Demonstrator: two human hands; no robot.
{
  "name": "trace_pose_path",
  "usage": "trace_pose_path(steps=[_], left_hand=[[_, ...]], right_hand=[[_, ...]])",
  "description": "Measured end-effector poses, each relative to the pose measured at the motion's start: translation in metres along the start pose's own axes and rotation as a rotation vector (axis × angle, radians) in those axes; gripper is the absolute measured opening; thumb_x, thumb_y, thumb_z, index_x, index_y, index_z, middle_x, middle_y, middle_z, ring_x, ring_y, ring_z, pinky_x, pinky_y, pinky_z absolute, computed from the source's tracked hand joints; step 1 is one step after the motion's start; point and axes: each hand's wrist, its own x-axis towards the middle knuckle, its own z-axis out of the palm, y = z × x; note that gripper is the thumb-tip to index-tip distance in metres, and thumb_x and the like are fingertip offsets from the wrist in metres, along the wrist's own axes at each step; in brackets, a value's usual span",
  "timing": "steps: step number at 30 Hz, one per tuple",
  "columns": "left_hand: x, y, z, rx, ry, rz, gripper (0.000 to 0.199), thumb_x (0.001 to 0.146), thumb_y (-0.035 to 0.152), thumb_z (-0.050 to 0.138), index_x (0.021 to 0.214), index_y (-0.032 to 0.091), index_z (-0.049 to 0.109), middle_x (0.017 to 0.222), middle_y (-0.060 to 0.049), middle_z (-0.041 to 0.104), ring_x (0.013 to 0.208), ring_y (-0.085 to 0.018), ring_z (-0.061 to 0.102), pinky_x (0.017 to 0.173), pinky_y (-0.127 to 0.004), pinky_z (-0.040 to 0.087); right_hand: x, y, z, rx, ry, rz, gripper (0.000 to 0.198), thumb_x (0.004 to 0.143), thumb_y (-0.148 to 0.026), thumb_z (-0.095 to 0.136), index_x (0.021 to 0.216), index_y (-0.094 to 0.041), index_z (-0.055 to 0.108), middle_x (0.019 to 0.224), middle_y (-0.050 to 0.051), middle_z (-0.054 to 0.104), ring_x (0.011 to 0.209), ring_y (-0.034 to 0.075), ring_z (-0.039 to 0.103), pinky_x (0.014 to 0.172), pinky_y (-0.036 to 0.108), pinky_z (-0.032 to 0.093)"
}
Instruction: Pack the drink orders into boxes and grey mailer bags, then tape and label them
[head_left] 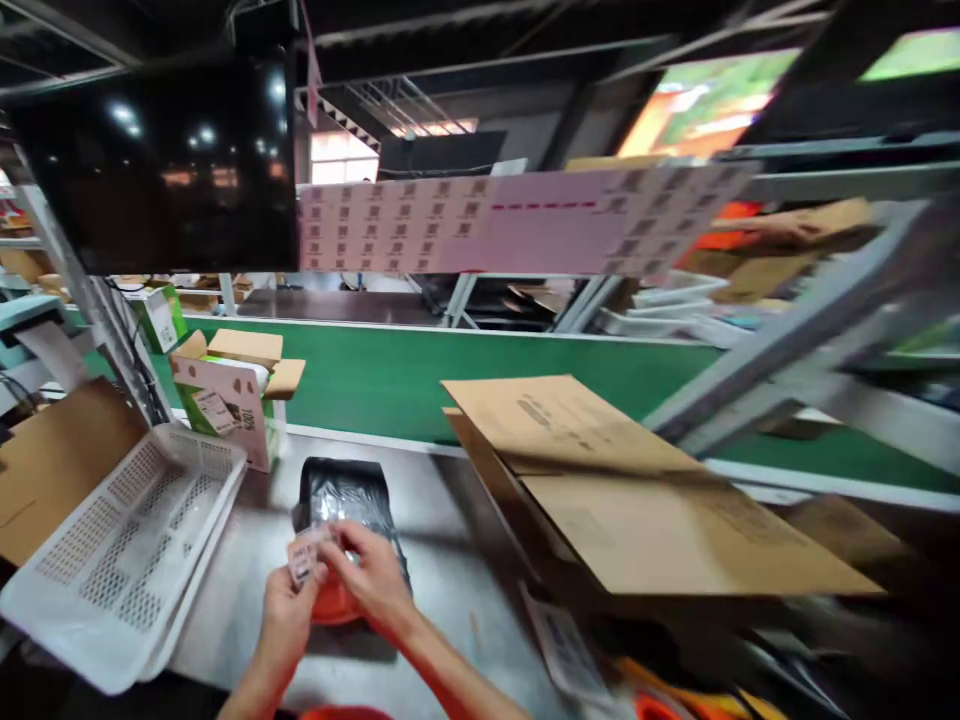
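I have a small label [301, 555] up in front of me, over the black package [346, 485] that lies on the shiny tabletop [450, 555]. My left hand [283, 612] pinches the label low down, and my right hand [373, 580] pinches it at its right side. The picture is blurry, so I can't tell just where each fingertip sits.

I think the label is very light, thin and bendy, like paper. It might crease or rip if I pull hard, and it could be sticky. The edges look like the best place to hold it, with a soft pinch.

My left arm comes up from below, and my right arm reaches in from the lower right. My wrists bend in, so my hands almost meet.
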Motion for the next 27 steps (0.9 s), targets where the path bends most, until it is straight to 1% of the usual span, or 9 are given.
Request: trace_pose_path(steps=[2,6,8,11,14,16,18,22,27], left_hand=[[-0.009,-0.006,0.018,-0.005,-0.002,-0.001,0.073,0.065,0.092,0.060,0.096,0.028,0.080,0.102,-0.014,0.083,0.103,-0.038,0.077,0.093,-0.049,0.065],[-0.007,-0.002,0.017,0.095,0.060,0.117,0.072,0.073,0.078,0.067,0.119,0.023,0.074,0.118,-0.017,0.079,0.108,-0.032,0.075,0.096,-0.042,0.063],[-0.007,0.004,0.019,0.150,-0.007,0.185,0.058,0.077,0.071,0.070,0.108,0.023,0.079,0.109,-0.015,0.079,0.103,-0.030,0.075,0.091,-0.040,0.063],[-0.012,0.008,0.031,0.081,-0.108,0.165,0.043,0.078,0.063,0.077,0.086,0.021,0.081,0.090,-0.011,0.080,0.088,-0.027,0.074,0.085,-0.038,0.061],[-0.018,0.008,0.045,-0.048,-0.060,0.026,0.051,0.067,0.064,0.088,0.086,0.017,0.081,0.086,-0.010,0.081,0.080,-0.024,0.074,0.079,-0.035,0.060],[-0.021,0.008,0.049,-0.065,-0.064,-0.011,0.055,0.063,0.065,0.091,0.087,0.015,0.082,0.085,-0.010,0.081,0.078,-0.022,0.073,0.077,-0.033,0.059],[-0.023,0.008,0.050,-0.035,-0.100,0.002,0.054,0.067,0.066,0.089,0.085,0.015,0.083,0.084,-0.009,0.081,0.076,-0.021,0.071,0.075,-0.031,0.057],[-0.027,0.007,0.051,0.059,-0.155,0.071,0.046,0.078,0.061,0.083,0.086,0.016,0.085,0.085,-0.009,0.081,0.080,-0.021,0.070,0.078,-0.030,0.055],[-0.033,0.007,0.055,0.125,-0.199,0.111,0.034,0.085,0.050,0.077,0.087,0.018,0.086,0.090,-0.009,0.080,0.085,-0.022,0.071,0.081,-0.030,0.054]], right_hand=[[0.003,-0.003,-0.003,-0.054,-0.053,0.004,0.028,0.089,-0.031,0.059,0.095,-0.020,0.084,0.093,0.007,0.083,0.083,0.023,0.074,0.082,0.034,0.057],[-0.024,0.025,-0.022,-0.212,-0.193,-0.013,0.026,0.088,-0.025,0.057,0.089,-0.021,0.082,0.086,0.005,0.082,0.080,0.020,0.072,0.080,0.031,0.052],[-0.041,0.043,-0.029,-0.240,-0.206,-0.005,0.024,0.089,-0.027,0.057,0.086,-0.019,0.080,0.081,0.005,0.080,0.077,0.020,0.071,0.077,0.032,0.052],[-0.061,0.066,-0.033,-0.095,-0.062,0.030,0.024,0.093,-0.032,0.060,0.106,-0.019,0.076,0.094,0.007,0.081,0.085,0.022,0.075,0.079,0.033,0.057],[-0.072,0.077,-0.035,0.035,0.089,0.009,0.024,0.095,-0.034,0.064,0.113,-0.020,0.071,0.096,0.007,0.080,0.086,0.021,0.077,0.078,0.032,0.061],[-0.076,0.079,-0.039,-0.008,0.122,-0.089,0.013,0.097,-0.030,0.062,0.101,-0.022,0.072,0.088,0.005,0.078,0.080,0.019,0.075,0.075,0.031,0.061],[-0.078,0.079,-0.045,-0.081,0.140,-0.249,0.014,0.100,-0.025,0.060,0.095,-0.022,0.073,0.086,0.004,0.077,0.079,0.018,0.074,0.075,0.030,0.061],[-0.078,0.078,-0.057,-0.213,0.133,-0.538,0.018,0.104,-0.020,0.056,0.107,-0.021,0.074,0.096,0.008,0.078,0.087,0.018,0.075,0.077,0.029,0.063],[-0.075,0.081,-0.067,-0.415,0.123,-0.742,0.020,0.106,-0.019,0.053,0.110,-0.019,0.073,0.093,0.007,0.079,0.080,0.018,0.074,0.070,0.029,0.061]])
